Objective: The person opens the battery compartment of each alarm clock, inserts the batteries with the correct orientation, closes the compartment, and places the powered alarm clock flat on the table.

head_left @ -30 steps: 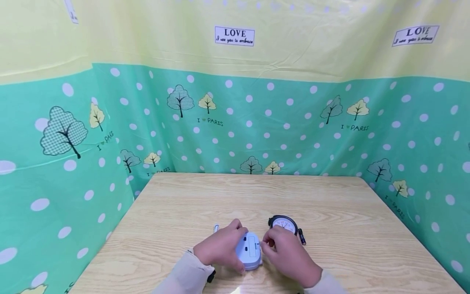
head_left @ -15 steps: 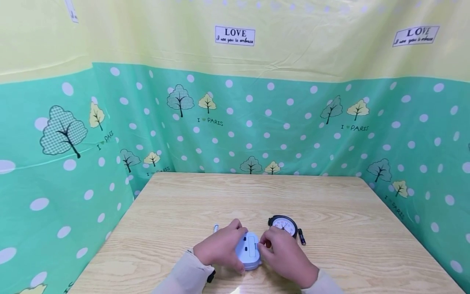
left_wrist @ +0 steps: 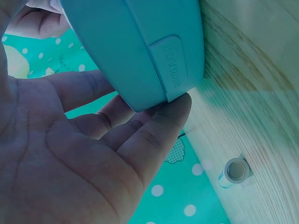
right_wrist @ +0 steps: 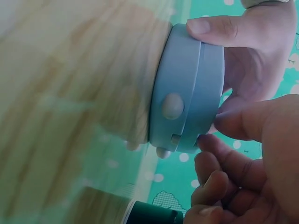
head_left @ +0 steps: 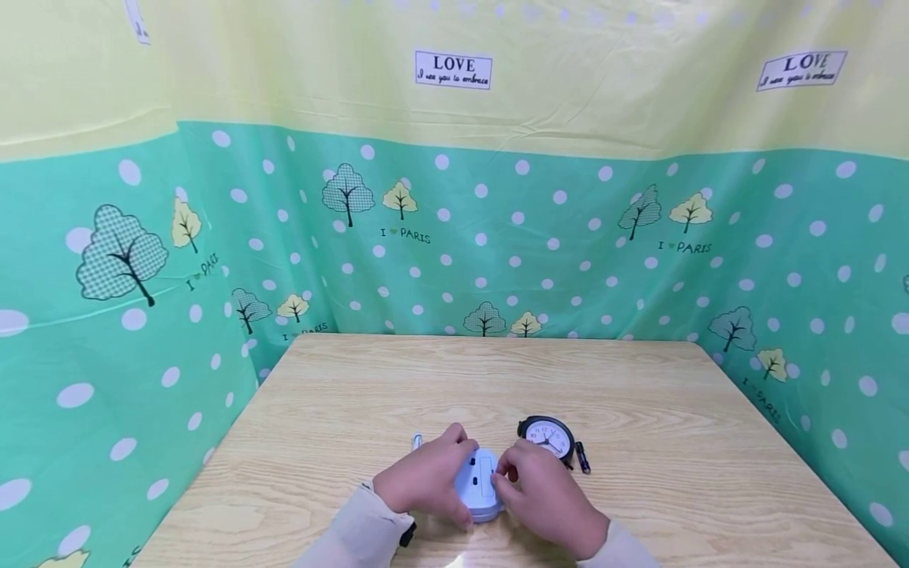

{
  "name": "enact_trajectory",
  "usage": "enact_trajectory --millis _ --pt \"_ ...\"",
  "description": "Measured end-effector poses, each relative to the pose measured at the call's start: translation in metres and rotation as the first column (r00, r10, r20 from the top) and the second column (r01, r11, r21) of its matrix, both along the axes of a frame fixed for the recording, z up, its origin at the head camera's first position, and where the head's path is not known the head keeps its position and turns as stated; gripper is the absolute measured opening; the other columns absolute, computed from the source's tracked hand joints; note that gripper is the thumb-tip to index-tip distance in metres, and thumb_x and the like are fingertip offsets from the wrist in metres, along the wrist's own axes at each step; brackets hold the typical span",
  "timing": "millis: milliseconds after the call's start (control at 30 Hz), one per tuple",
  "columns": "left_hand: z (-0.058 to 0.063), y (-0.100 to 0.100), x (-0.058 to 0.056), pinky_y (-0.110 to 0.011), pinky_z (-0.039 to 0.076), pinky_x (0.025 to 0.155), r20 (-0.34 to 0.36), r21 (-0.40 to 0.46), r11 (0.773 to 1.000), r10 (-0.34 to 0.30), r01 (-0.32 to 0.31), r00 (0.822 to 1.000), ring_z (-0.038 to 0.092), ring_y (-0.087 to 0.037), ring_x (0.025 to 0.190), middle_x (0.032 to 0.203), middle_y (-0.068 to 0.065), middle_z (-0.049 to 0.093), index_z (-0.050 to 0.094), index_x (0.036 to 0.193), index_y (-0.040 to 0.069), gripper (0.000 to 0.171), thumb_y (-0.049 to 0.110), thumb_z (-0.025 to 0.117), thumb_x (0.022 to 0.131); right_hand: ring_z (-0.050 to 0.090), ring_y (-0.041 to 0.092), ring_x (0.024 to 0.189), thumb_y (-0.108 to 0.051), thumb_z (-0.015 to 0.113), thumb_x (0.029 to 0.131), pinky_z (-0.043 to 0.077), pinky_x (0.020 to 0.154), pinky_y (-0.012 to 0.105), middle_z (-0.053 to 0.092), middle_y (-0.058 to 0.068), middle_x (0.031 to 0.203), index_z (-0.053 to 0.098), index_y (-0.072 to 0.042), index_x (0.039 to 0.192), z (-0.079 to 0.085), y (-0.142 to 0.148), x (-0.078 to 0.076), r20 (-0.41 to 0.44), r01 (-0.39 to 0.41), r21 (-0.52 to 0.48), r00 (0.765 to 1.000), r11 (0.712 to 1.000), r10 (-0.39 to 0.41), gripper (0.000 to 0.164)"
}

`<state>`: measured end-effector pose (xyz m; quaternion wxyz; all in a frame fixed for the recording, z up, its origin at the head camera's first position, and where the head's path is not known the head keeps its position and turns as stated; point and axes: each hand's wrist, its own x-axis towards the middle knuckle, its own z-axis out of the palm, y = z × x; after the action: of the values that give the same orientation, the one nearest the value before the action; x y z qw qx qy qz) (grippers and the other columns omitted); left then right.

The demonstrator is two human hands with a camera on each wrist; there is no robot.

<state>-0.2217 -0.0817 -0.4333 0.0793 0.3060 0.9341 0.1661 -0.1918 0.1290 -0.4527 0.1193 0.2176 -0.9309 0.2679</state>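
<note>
Head view, from the left: one small white-and-blue cylinder (head_left: 417, 442) stands on the single table (head_left: 341, 394), just beyond the left hand (head_left: 429, 477). That hand's fingers and thumb are curled round one blue clock (head_left: 471, 498), which seems to lie flat, back up, between the two hands. Next comes the right hand (head_left: 543, 497), thumb and forefinger pinching the blue clock's edge beside its one back panel (head_left: 486, 477), other fingers curled in. Further right lie one black clock (head_left: 547, 438) and one small dark cylinder (head_left: 582, 457), neither touched. I judge the grip done and the panel work under way; whether the panel is loose, and so how much is left, I cannot tell.
</note>
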Motion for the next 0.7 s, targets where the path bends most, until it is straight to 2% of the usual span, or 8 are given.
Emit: enact_trajectory --millis 300,533,700 --pt "0.002 0.001 0.002 -0.023 0.054 0.089 0.008 -0.008 1.000 0.005 -0.005 1.000 0.058 -0.004 0.095 0.129 0.000 0.053 0.054 0.146 0.009 0.105 0.043 0.100 0.058 0.043 0.003 0.062 -0.024 0.076 0.089 0.038 0.056 0.021 0.052 -0.008 0.074 0.067 -0.020 0.078 0.005 -0.008 0.003 0.052 0.080 0.023 0.995 0.997 -0.081 0.015" --pt "0.001 0.001 0.002 -0.022 0.054 0.087 -0.007 0.000 1.000 -0.004 0.004 1.000 0.057 -0.004 0.094 0.126 0.001 0.052 0.055 0.144 0.008 0.104 0.042 0.100 0.057 0.044 0.004 0.059 -0.029 0.075 0.089 0.037 0.055 0.023 0.052 -0.012 0.069 0.063 -0.022 0.070 0.010 -0.015 0.005 0.074 0.147 0.070 0.986 0.987 -0.152 0.023" --pt "0.000 0.002 0.002 -0.022 0.054 0.087 -0.010 0.005 1.000 -0.008 0.008 1.000 0.057 -0.003 0.094 0.126 0.002 0.052 0.056 0.144 0.007 0.103 0.041 0.100 0.057 0.044 0.004 0.054 -0.030 0.075 0.088 0.037 0.051 0.024 0.052 -0.013 0.063 0.061 -0.023 0.066 0.012 -0.017 0.005 0.075 0.156 0.091 0.984 0.984 -0.163 0.027"
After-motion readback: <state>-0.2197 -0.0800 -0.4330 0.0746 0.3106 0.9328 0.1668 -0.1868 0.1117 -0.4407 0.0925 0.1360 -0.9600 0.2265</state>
